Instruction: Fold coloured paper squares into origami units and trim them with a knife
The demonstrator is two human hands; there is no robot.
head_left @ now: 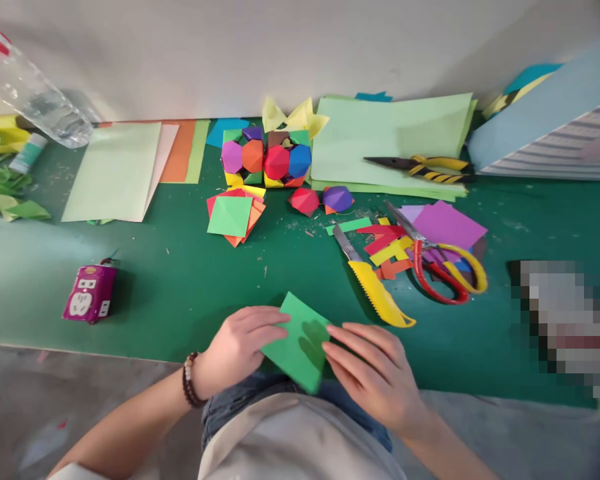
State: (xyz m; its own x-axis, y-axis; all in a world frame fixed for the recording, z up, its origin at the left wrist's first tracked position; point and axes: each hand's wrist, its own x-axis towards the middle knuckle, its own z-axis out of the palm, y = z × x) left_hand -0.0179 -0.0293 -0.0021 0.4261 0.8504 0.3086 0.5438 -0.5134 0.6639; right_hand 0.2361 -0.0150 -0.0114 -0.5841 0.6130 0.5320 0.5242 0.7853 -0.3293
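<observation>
Left hand: The left hand (237,343), with a beaded bracelet (190,380) at the wrist, gripped one edge of the paper, its fingers lying across the top and the thumb out of sight.

Right hand: The right hand (375,373) held the opposite edge with its fingers spread; the hands were apart, with the sheet between them.

Paper: A green paper square (297,343) sat tilted like a diamond, just over the near edge of a green cutting mat (155,293), above denim jeans (250,403). Any creases were too faint to tell.

Handling: Flat fingers on opposite edges seemed a sound hold, keeping the sheet even and unbuckled.

Nearest tools: Red-and-yellow-handled scissors (440,273) lay on coloured paper scraps (385,250), beside a yellow-handled serrated blade (375,293).

Rest: A stack of coloured paper squares (233,217), a cluster of folded paper polyhedra (265,157), yellow-handled pliers (420,167), a pink power socket (90,293) and a plastic bottle (35,87) were farther off.
</observation>
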